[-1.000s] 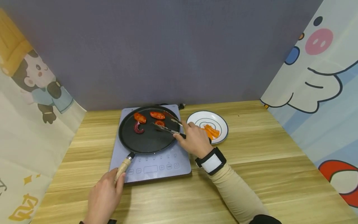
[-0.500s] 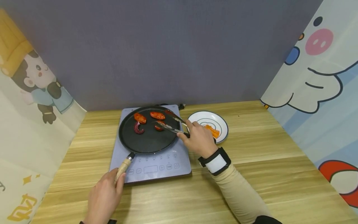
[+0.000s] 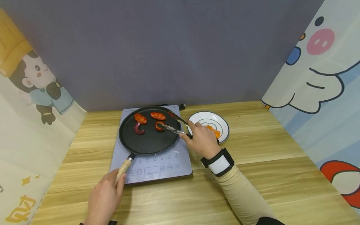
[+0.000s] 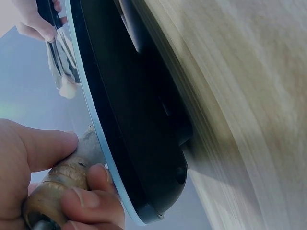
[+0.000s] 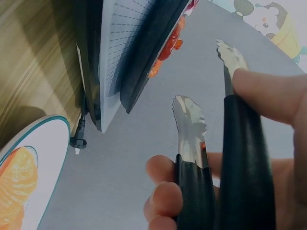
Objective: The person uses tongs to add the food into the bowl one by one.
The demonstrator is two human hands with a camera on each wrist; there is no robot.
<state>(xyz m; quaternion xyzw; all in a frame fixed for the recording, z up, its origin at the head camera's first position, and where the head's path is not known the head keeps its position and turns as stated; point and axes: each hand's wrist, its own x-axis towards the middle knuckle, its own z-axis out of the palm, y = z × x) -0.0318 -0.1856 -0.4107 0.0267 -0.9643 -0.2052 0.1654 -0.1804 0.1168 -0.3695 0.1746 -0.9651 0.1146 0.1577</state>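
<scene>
pan (image 3: 146,142), on cooker (image 3: 152,178). left hand (image 3: 105,193) — nearest, fingers wrapped round handle (image 3: 123,170). right hand (image 3: 203,140) — fingers round tongs (image 5: 244,163), arms spread; one tip over round red piece (image 3: 159,128), contact unclear. step: seemingly placing tongs; next calls for light squeeze.

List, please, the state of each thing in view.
Tongs: open, tips apart, held by right hand.
Pan: on the cooker, left hand gripping its handle.
Four food pieces: lying in the pan.
Cooker: no digits visible on display.
Plate: face up, holding orange pieces.
Plug: unconnected.
</scene>
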